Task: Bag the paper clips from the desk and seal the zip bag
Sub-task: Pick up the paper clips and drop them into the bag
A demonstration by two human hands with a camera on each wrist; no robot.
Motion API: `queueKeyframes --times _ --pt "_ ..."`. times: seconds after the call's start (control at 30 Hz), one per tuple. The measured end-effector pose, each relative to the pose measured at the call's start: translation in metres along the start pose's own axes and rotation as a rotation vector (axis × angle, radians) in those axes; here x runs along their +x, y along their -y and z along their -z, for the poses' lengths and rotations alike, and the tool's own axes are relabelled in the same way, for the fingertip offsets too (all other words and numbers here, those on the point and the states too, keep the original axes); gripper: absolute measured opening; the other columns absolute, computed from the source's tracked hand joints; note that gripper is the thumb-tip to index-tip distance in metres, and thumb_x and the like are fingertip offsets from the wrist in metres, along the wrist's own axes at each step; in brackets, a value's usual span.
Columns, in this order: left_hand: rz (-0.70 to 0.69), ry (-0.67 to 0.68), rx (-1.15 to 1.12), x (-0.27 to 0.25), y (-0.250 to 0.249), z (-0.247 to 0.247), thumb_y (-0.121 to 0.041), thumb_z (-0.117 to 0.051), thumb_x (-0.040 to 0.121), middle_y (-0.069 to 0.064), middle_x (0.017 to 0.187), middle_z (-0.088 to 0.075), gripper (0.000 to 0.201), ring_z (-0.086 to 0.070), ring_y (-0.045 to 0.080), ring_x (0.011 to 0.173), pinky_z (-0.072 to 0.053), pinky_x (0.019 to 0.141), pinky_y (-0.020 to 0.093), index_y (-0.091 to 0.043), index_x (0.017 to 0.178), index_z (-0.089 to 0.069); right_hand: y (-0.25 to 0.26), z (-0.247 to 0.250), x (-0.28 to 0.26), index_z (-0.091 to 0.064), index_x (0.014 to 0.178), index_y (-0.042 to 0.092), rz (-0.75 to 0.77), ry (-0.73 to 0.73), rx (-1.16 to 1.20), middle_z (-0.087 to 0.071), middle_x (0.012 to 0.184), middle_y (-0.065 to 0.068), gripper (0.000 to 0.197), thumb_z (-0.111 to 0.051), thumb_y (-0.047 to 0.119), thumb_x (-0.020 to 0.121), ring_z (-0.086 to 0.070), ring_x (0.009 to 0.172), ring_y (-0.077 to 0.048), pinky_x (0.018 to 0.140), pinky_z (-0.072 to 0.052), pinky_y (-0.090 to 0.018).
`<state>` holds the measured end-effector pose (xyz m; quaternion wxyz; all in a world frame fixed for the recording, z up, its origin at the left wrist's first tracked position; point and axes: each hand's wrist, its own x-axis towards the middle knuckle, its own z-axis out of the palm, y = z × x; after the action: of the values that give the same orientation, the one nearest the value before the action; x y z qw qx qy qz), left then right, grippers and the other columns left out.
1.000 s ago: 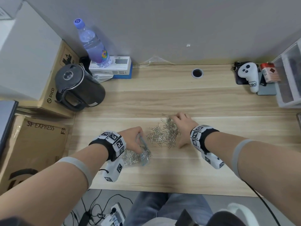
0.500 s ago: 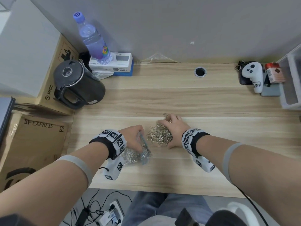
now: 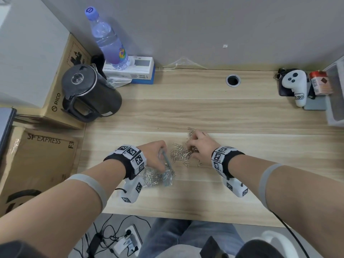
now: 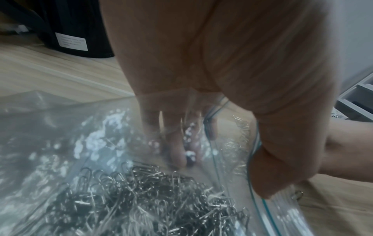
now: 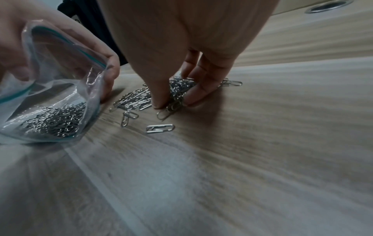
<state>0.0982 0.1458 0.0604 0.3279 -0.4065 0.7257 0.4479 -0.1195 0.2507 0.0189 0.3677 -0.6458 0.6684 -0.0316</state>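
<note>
A pile of silver paper clips (image 3: 181,154) (image 5: 137,99) lies on the wooden desk (image 3: 223,118) between my hands. My right hand (image 3: 199,144) (image 5: 175,97) reaches down onto the pile, thumb and fingers closing around a bunch of clips. A few loose clips (image 5: 160,128) lie just in front. My left hand (image 3: 155,155) (image 4: 262,143) grips the rim of a clear zip bag (image 3: 158,176) (image 5: 52,95) with a teal seal strip, holding its mouth wide toward the pile. Many clips (image 4: 151,199) lie inside the bag.
A black kettle (image 3: 89,92) stands at back left beside cardboard boxes (image 3: 37,164). A water bottle (image 3: 109,40) stands on a white box (image 3: 134,69). A white controller (image 3: 296,84), a small red box (image 3: 320,82) and a plastic drawer unit (image 3: 337,94) sit at back right. A cable hole (image 3: 233,80) is behind.
My right hand has swept the clips leftward, closer to the bag, and now closes on a bunch. The left hand still holds the bag in place.
</note>
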Motion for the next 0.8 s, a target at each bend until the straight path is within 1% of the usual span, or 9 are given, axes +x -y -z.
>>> queueKeyframes --times 0.1,0.2,0.27,0.33,0.43,0.5,0.6,0.7,0.8 --pt "-0.006 -0.004 -0.005 0.0 0.0 -0.001 -0.025 -0.084 0.059 0.005 0.113 -0.066 0.081 -0.074 0.028 0.097 -0.063 0.076 0.05 -0.024 0.128 -0.04 -0.003 -0.002 -0.001 -0.071 0.101 0.018 -0.006 -0.034 0.047 -0.049 0.111 -0.003 0.019 -0.072 0.013 0.083 -0.043 0.11 -0.021 0.097 -0.039 -0.034" --pt "-0.015 -0.011 -0.017 -0.002 0.0 -0.002 -0.028 -0.085 0.057 0.004 0.113 -0.065 0.081 -0.075 0.026 0.095 -0.063 0.075 0.051 -0.026 0.124 -0.038 -0.005 -0.001 -0.002 -0.071 0.097 0.015 -0.034 -0.063 0.09 -0.055 0.107 -0.005 0.017 -0.067 0.007 0.083 -0.049 0.11 -0.025 0.097 -0.04 -0.035" --pt "-0.015 -0.014 -0.019 -0.003 0.0 -0.002 -0.032 -0.084 0.054 0.006 0.113 -0.067 0.082 -0.075 0.028 0.095 -0.063 0.075 0.053 -0.028 0.122 -0.038 -0.006 0.003 -0.002 -0.072 0.098 0.016 -0.064 -0.032 0.087 -0.061 0.107 -0.004 0.017 -0.064 0.008 0.085 -0.052 0.108 -0.024 0.095 -0.042 -0.032" --pt "-0.016 -0.017 -0.015 -0.003 0.0 -0.002 -0.038 -0.082 0.047 0.01 0.113 -0.069 0.084 -0.075 0.03 0.096 -0.063 0.074 0.054 -0.029 0.118 -0.038 -0.007 0.01 -0.002 -0.073 0.099 0.019 -0.094 -0.001 0.083 -0.066 0.105 -0.002 0.019 -0.062 0.01 0.087 -0.059 0.103 -0.021 0.089 -0.044 -0.026" --pt "-0.022 -0.015 -0.008 -0.005 -0.001 -0.002 -0.041 -0.081 0.044 0.011 0.114 -0.069 0.087 -0.075 0.032 0.096 -0.061 0.073 0.053 -0.028 0.118 -0.037 -0.006 0.019 -0.001 -0.075 0.094 0.022 -0.125 -0.033 0.15 -0.071 0.101 0.002 0.018 -0.064 0.011 0.085 -0.065 0.095 -0.016 0.08 -0.043 -0.018" --pt "-0.028 -0.027 -0.014 -0.008 -0.004 -0.002 -0.041 -0.082 0.044 0.011 0.114 -0.068 0.088 -0.075 0.028 0.088 -0.061 0.074 0.053 -0.027 0.118 -0.037 0.0 0.027 -0.001 -0.075 0.09 0.024 -0.137 -0.043 0.2 -0.071 0.099 0.005 0.014 -0.068 0.014 0.083 -0.065 0.092 -0.013 0.082 -0.047 -0.019" --pt "-0.05 -0.052 -0.029 -0.011 -0.006 -0.003 -0.036 -0.084 0.047 0.013 0.115 -0.067 0.085 -0.068 0.021 0.078 -0.06 0.073 0.052 -0.023 0.117 -0.036 0.016 0.035 -0.001 -0.075 0.087 0.023 -0.101 -0.014 0.29 -0.072 0.094 0.008 0.009 -0.075 0.017 0.08 -0.066 0.09 -0.01 0.087 -0.052 -0.023" --pt "-0.059 -0.069 -0.019 -0.017 -0.009 -0.003 -0.035 -0.084 0.05 0.008 0.113 -0.067 0.082 -0.073 0.026 0.085 -0.062 0.074 0.051 -0.024 0.117 -0.036 0.043 0.033 -0.001 -0.077 0.088 0.021 -0.042 0.085 0.323 -0.068 0.084 0.013 0.011 -0.077 0.017 0.078 -0.066 0.085 -0.01 0.082 -0.052 -0.024" --pt "-0.071 -0.089 0.006 -0.02 -0.012 -0.004 -0.027 -0.088 0.057 0.009 0.108 -0.065 0.08 -0.069 0.024 0.083 -0.06 0.072 0.046 -0.02 0.12 -0.039 0.075 0.019 -0.003 -0.077 0.091 0.024 0.017 0.141 0.329 -0.069 0.087 0.012 0.015 -0.078 0.02 0.076 -0.065 0.084 -0.009 0.083 -0.051 -0.025"
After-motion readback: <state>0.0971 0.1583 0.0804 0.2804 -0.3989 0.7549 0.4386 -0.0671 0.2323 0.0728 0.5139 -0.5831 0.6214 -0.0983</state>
